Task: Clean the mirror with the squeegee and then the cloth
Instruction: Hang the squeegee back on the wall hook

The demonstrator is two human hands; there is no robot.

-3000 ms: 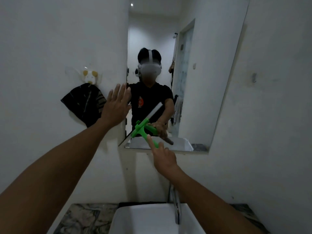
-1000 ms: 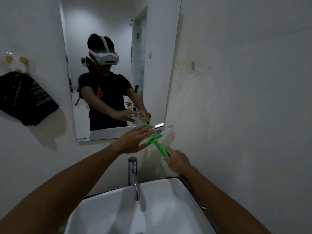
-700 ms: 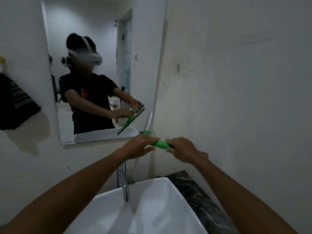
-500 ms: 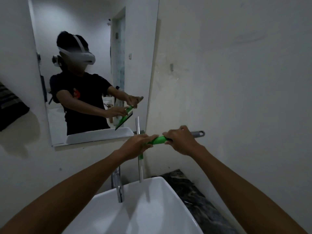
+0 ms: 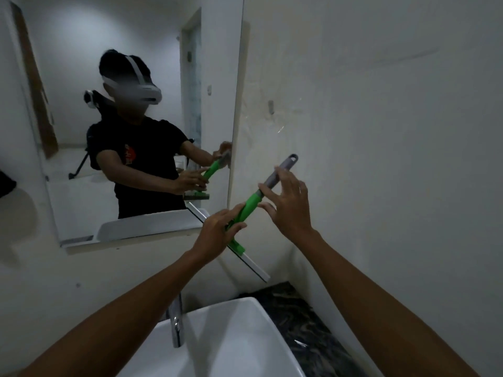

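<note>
The squeegee (image 5: 249, 206) has a green neck, a grey handle end and a long pale blade (image 5: 253, 263). It is held off the wall just right of the mirror (image 5: 81, 63), handle tilted up to the right, blade slanting down over the counter. My left hand (image 5: 217, 229) grips the green neck just above the blade. My right hand (image 5: 288, 205) has its fingers spread and nearly straight, and they touch the grey handle. A dark cloth (image 5: 4, 183) hangs at the far left edge, mostly out of frame.
A white basin (image 5: 245, 336) with a chrome tap (image 5: 175, 322) sits below my arms. Dark marble counter (image 5: 313, 322) runs to its right against the wall. A small hook (image 5: 270, 106) is fixed on the wall right of the mirror.
The squeegee left the mirror and came to the right. Its handle swung from level to pointing up-right. My left hand took the neck, and my right hand loosened its grip and spread its fingers.
</note>
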